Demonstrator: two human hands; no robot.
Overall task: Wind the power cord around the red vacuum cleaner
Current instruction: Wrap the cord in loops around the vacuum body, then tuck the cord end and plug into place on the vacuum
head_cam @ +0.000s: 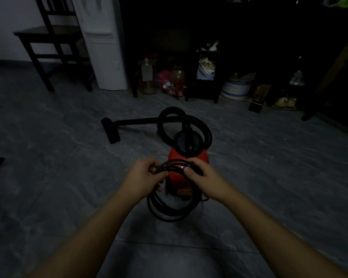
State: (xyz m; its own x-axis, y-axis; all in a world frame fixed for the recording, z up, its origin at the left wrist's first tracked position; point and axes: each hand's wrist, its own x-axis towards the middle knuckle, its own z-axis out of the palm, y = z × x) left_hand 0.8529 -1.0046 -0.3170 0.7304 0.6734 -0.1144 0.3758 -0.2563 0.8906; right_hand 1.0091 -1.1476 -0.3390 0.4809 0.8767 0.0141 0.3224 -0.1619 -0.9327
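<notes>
Head view: vacuum [178,180] on grey floor [54,197]

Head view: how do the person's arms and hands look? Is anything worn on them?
Both arms are bare from the frame's lower edge to the wrists: no sleeve shows. The left hand and the right hand wear no gloves, and no watch or bracelet shows at either wrist. The picture is too dark to tell about rings.

Glossy red plastic vacuum cleaner body [186,173] — coiled black rubber power cord [165,205], black ribbed hose [169,121]; grey marbled floor tiles [58,157].
</notes>
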